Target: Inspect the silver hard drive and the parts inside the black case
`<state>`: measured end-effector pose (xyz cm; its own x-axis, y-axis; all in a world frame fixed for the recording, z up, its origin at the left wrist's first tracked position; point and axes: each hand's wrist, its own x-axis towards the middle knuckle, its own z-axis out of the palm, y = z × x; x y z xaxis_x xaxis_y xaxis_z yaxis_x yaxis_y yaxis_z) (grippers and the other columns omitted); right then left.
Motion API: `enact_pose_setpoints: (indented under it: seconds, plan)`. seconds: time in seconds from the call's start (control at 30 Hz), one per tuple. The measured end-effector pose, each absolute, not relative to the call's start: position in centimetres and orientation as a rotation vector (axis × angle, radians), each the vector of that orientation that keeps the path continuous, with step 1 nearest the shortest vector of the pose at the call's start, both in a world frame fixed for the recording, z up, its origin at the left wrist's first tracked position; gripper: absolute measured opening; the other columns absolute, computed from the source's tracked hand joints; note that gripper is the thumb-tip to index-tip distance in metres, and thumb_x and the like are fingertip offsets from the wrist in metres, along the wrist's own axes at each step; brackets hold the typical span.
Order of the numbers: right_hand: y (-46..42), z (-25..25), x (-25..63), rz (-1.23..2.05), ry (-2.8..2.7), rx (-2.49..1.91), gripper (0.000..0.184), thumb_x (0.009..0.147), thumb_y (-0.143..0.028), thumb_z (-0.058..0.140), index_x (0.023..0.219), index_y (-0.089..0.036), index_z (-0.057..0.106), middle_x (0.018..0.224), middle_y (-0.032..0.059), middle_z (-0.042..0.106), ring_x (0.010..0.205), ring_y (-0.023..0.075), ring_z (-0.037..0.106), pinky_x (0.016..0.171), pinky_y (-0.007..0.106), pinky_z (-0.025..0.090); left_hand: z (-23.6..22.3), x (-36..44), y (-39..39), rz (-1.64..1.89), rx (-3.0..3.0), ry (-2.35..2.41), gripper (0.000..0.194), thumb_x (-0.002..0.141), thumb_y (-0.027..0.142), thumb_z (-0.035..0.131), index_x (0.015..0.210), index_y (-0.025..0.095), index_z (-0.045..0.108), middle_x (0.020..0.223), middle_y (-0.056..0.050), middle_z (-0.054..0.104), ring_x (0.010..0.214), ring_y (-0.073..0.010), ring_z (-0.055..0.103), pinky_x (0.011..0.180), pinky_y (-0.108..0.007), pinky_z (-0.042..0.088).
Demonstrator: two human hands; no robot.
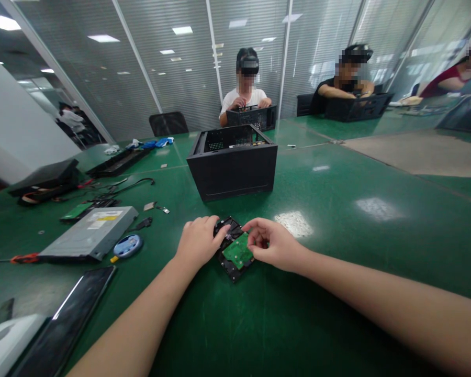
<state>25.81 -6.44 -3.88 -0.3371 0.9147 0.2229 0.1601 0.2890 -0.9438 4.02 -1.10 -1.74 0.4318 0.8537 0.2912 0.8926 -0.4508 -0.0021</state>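
A black hard drive [232,273] with a green circuit board [236,252] facing up is on the table in front of me, turned at an angle. My left hand [198,242] grips its far left part, thumb over the top and fingers along the side. At the board's right edge, my right hand [277,245] is closed in a pinch, thumb and fingertips curled together. Whatever may be between those fingertips is too small to make out. Beyond both hands stands a black computer case [235,175], its upper side open.
To the left lie a silver optical drive [90,230], a red-handled screwdriver [24,258], a blue round object [127,245], cables [137,183] and a dark glossy phone-like slab [74,314]. Across the green table [337,220], a person in white [246,99] and one in black [345,86] handle other cases.
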Motion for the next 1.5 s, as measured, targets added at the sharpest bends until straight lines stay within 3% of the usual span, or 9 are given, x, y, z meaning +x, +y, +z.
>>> enact_pose_setpoints:
  seconds: [0.23, 0.33, 0.4, 0.5, 0.63, 0.87, 0.97, 1.13, 1.5]
  plan:
    - [-7.0, -3.5, 25.8, 0.844, -1.932, -1.045, 0.039, 0.072, -0.009, 0.059, 0.109, -0.021, 0.051, 0.077, -0.005, 0.06, 0.053, 0.0076, 0.044, 0.053, 0.023, 0.037, -1.7, 4.1, -1.2, -0.356, -2.513, -1.54, 0.045, 0.096, 0.054, 0.035, 0.108, 0.02, 0.063, 0.098, -0.008, 0.071, 0.094, -0.0267, 0.062, 0.077, -0.037, 0.04]
    - [-7.8, -3.1, 25.5, 0.679, -2.04, -1.065, 0.042, 0.074, -0.019, 0.068, 0.112, -0.021, 0.053, 0.084, -0.001, 0.06, 0.065, 0.012, 0.052, 0.063, 0.027, 0.043, -1.7, 4.1, -1.3, -0.352, -2.532, -1.53, 0.043, 0.096, 0.052, 0.037, 0.106, 0.02, 0.064, 0.097, -0.009, 0.07, 0.092, -0.0256, 0.062, 0.077, -0.036, 0.041]
    - [-8.4, -2.8, 25.1, 0.548, -2.097, -1.075, 0.056, 0.071, -0.034, 0.076, 0.121, -0.02, 0.053, 0.103, 0.0069, 0.061, 0.09, 0.0203, 0.058, 0.08, 0.035, 0.047, -1.6, 4.2, -1.3, -0.356, -2.533, -1.532, 0.043, 0.096, 0.051, 0.038, 0.108, 0.02, 0.064, 0.097, -0.009, 0.07, 0.093, -0.0254, 0.062, 0.079, -0.035, 0.042]
    - [-9.2, -2.6, 24.0, 0.408, -2.208, -1.111, 0.096, 0.064, -0.059, 0.077, 0.143, -0.019, 0.039, 0.141, 0.0182, 0.044, 0.128, 0.035, 0.042, 0.103, 0.051, 0.035, -1.5, 4.4, -1.4, -0.345, -2.526, -1.537, 0.042, 0.096, 0.05, 0.037, 0.107, 0.018, 0.064, 0.097, -0.01, 0.069, 0.094, -0.0248, 0.061, 0.08, -0.034, 0.043]
    - [-9.8, -2.9, 22.5, 0.366, -2.304, -1.207, 0.124, 0.059, -0.069, 0.075, 0.154, -0.014, 0.018, 0.157, 0.0239, 0.02, 0.142, 0.0409, 0.021, 0.11, 0.059, 0.02, -1.3, 4.7, -1.3, -0.297, -2.521, -1.561, 0.045, 0.097, 0.048, 0.033, 0.093, 0.017, 0.066, 0.093, -0.012, 0.068, 0.091, -0.0242, 0.063, 0.077, -0.032, 0.045]
    - [-7.4, -3.4, 25.7, 0.306, -2.254, -1.219, 0.103, 0.063, -0.035, 0.077, 0.152, -0.024, 0.027, 0.159, 0.0184, 0.019, 0.143, 0.0396, 0.023, 0.109, 0.061, 0.02, -0.7, 3.6, -1.0, -0.195, -2.235, -1.925, 0.05, 0.096, 0.053, 0.023, 0.107, 0.02, 0.06, 0.079, -0.011, 0.071, 0.075, -0.0307, 0.069, 0.064, -0.037, 0.048]
    - [-4.2, -3.9, 29.2, 0.298, -2.025, -1.276, 0.079, 0.069, -0.019, 0.065, 0.144, -0.023, 0.042, 0.153, 0.0151, 0.036, 0.139, 0.0337, 0.034, 0.109, 0.057, 0.027, -0.2, 2.9, -1.0, -0.21, -2.145, -2.019, 0.05, 0.095, 0.053, 0.024, 0.102, 0.02, 0.06, 0.077, -0.011, 0.07, 0.073, -0.0313, 0.068, 0.062, -0.037, 0.048]
    - [-0.7, -4.9, 31.5, 0.487, -1.641, -1.382, 0.043, 0.08, -0.032, 0.063, 0.12, -0.018, 0.06, 0.124, 0.0122, 0.064, 0.117, 0.0274, 0.058, 0.099, 0.047, 0.044, -1.0, 2.9, -0.5, -0.44, -2.33, -1.797, 0.046, 0.095, 0.051, 0.033, 0.108, 0.017, 0.061, 0.099, -0.011, 0.069, 0.093, -0.0271, 0.065, 0.082, -0.037, 0.049]
    - [-1.7, -5.3, 29.6, 0.571, -1.906, -1.281, 0.069, 0.078, -0.048, 0.07, 0.135, -0.015, 0.051, 0.128, 0.0154, 0.062, 0.117, 0.0278, 0.06, 0.102, 0.047, 0.046, -2.2, 4.2, -1.0, -0.388, -2.521, -1.746, 0.076, 0.087, 0.07, 0.033, 0.13, 0.012, 0.056, 0.117, -0.016, 0.061, 0.109, -0.0313, 0.056, 0.094, -0.042, 0.043]
